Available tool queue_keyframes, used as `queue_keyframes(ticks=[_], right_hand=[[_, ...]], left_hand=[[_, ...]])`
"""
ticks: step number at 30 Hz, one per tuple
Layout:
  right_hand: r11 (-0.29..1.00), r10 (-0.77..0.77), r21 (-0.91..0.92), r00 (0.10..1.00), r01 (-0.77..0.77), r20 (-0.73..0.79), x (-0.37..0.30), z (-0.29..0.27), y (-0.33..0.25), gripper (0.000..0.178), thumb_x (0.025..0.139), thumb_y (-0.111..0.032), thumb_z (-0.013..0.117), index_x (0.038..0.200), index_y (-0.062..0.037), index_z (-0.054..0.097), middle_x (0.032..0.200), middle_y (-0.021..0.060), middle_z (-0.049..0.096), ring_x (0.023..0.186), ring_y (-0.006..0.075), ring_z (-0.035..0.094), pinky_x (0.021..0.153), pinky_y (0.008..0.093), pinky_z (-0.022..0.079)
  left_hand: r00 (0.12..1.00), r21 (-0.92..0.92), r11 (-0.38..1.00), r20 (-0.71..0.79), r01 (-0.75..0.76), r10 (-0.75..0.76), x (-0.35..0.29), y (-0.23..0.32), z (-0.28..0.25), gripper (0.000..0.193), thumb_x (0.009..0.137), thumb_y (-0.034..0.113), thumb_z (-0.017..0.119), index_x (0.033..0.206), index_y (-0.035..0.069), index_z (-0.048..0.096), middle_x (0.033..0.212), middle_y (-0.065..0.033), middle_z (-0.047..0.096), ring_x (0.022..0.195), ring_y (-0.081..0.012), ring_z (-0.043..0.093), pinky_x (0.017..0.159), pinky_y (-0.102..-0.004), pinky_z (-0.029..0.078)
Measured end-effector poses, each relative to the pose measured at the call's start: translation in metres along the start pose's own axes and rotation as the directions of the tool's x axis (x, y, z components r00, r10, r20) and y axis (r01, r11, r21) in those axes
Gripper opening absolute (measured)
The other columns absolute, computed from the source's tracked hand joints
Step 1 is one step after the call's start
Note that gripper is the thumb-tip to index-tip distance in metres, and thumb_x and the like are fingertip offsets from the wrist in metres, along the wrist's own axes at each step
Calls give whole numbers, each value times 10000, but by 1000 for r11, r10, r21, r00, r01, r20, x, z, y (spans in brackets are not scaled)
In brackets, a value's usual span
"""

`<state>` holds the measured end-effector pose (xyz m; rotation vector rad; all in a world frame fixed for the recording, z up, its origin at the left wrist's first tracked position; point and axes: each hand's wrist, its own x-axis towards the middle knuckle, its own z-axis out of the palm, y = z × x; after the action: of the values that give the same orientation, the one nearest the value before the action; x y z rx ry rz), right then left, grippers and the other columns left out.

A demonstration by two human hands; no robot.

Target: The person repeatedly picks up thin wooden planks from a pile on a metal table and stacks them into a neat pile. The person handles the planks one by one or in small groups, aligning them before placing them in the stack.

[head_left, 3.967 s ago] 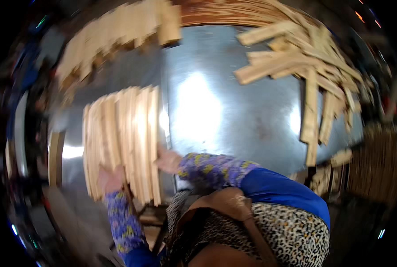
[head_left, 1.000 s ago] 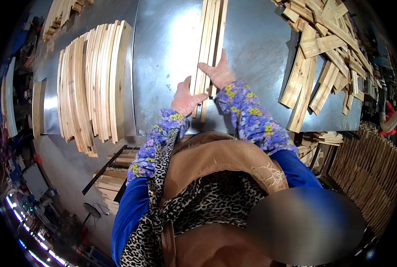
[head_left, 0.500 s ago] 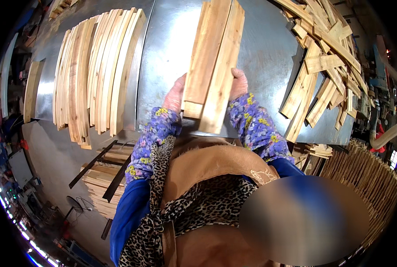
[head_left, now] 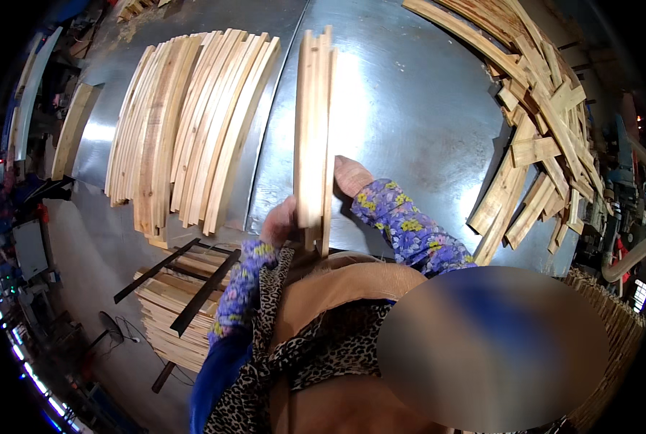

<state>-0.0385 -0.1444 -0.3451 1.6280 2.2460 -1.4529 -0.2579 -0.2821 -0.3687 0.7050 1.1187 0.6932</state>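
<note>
Wooden slats between both hands

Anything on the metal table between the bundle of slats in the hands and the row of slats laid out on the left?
Nothing visible: bare metal table separates the bundle of slats from the row of slats.

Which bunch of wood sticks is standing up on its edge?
The small bundle of slats in the middle, held between the left hand and right hand. The neat row and messy pile lie flat.

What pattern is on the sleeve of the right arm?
Purple with yellow flowers, on the right sleeve, seen in the head view.
</note>
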Motion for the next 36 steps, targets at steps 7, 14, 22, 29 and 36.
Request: queue_keyframes(ticks=[7,14,22,29,36], right_hand=[[993,-63,-81,952,91,299,104,95,-66,388,997,-330,607,1222,-76,795,1030,213,773,1028,388,744,926,504,617],[974,73,195,975,-115,209,24,-2,-58,607,1026,-323,541,1585,-87,554,1529,215,629,1356,382,640,1205,506,477],[798,382,201,218,-568,-898,-232,-150,304,630,926,-397,728,1431,-37,614,1351,232,689,1302,432,630,1088,513,529],[733,628,394,330,-554,-705,-362,-112,352,927,877,-482,809,1590,-8,454,1524,250,575,1309,483,588,1088,550,508],[756,576,324,342,-569,-742,-383,-113,367,797,875,-375,821,1545,-51,537,1336,239,663,1197,475,613,1034,562,516]], left_hand=[[782,959,243,-261,144,566,-81,96,-26,634,922,309,729,1469,14,605,1335,-277,627,1279,-453,585,1148,-580,442],[820,868,-161,-361,469,443,-65,47,-45,1068,818,328,886,1707,143,325,1702,-215,395,1574,-422,361,1324,-550,268],[765,865,-98,-376,492,523,-2,81,17,1026,889,360,826,1724,75,300,1707,-292,377,1567,-462,371,1332,-528,262],[689,858,-71,455,-509,564,214,86,368,753,858,281,814,1483,-66,578,1526,-405,504,1411,-543,505,1233,-578,384],[956,485,868,-190,-105,222,410,108,628,1111,921,532,798,1675,-94,275,1676,-353,398,1513,-473,468,1290,-475,346]])
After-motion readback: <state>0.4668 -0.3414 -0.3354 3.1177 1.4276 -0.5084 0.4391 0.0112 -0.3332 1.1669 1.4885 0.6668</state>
